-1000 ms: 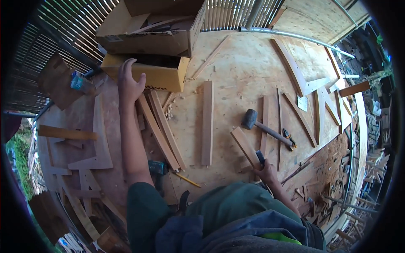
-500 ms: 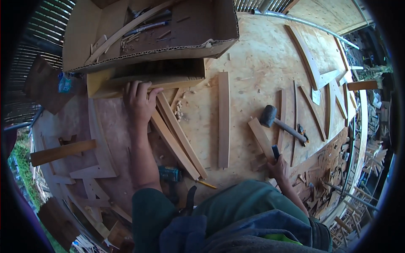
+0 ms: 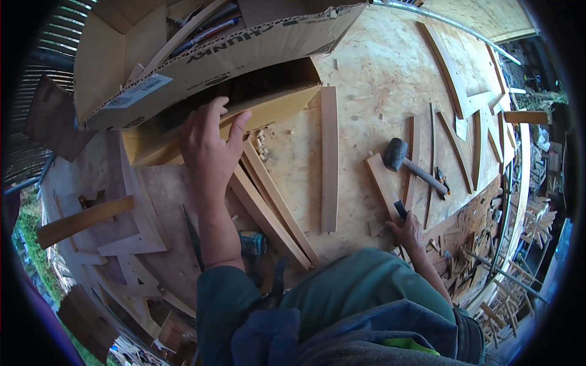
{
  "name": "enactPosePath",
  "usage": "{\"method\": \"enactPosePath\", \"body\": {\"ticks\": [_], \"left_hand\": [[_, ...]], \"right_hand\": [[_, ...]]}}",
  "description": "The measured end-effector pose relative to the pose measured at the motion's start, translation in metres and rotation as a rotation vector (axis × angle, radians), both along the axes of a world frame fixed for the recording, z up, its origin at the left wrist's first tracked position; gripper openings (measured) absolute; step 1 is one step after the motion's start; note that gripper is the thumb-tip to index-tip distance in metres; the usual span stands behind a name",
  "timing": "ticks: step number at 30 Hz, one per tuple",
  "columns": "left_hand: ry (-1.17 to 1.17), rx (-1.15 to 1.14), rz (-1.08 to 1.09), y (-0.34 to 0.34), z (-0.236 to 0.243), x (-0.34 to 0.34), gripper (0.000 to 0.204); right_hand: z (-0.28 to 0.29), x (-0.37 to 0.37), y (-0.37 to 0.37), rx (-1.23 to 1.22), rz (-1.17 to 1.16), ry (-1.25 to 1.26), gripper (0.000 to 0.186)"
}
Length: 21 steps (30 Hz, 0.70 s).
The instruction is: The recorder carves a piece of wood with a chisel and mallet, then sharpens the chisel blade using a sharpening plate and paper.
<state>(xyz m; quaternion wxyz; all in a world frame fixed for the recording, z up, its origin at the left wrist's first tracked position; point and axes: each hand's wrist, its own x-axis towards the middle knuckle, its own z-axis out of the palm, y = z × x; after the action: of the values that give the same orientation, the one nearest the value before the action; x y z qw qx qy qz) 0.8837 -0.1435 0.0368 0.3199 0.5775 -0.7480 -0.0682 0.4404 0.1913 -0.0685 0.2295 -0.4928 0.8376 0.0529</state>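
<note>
My left hand (image 3: 212, 137) is at the near rim of the lower cardboard box (image 3: 278, 110), its thumb spread and its fingers apart over the opening. Above that box rests a larger open cardboard box (image 3: 244, 58); a curved wooden strip (image 3: 177, 44) and a pen (image 3: 206, 35) lie in it. My right hand (image 3: 406, 233) is closed around a short black object (image 3: 400, 210), whose kind I cannot make out, beside a wooden piece (image 3: 383, 183). Next to that piece lies a mallet (image 3: 395, 154) with a dark head. Two long wooden bars (image 3: 268, 213) lie below my left hand.
A straight wooden board (image 3: 329, 158) lies mid-table, with small dowels (image 3: 261, 146) near the box. A teal power tool (image 3: 252, 242) is partly behind my left forearm. Pliers (image 3: 441, 179) and more wooden parts (image 3: 442, 67) lie to the right; offcuts (image 3: 458, 238) are heaped beyond the table's edge.
My left hand has come nearer, its thumb spreading wider. The upper box now shows more of its front face. My right hand still holds the black object; the whole view has shifted a little.
</note>
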Motion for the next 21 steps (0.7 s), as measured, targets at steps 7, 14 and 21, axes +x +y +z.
{"method": "enactPosePath", "body": {"ticks": [7,14,21], "left_hand": [[0.018,-0.134,-0.021,-0.037,0.043,0.010,0.106],[0.137,0.156,0.015,-0.026,0.026,0.018,0.081],[-0.052,0.107,-0.029,-0.001,0.017,0.010,0.036]], "right_hand": [[-0.001,0.001,0.002,-0.014,0.038,0.031,0.063],[0.011,0.005,-0.009,0.103,-0.022,-0.016,0.062],[0.009,0.003,-0.012,0.082,0.001,-0.032,0.058]]}}
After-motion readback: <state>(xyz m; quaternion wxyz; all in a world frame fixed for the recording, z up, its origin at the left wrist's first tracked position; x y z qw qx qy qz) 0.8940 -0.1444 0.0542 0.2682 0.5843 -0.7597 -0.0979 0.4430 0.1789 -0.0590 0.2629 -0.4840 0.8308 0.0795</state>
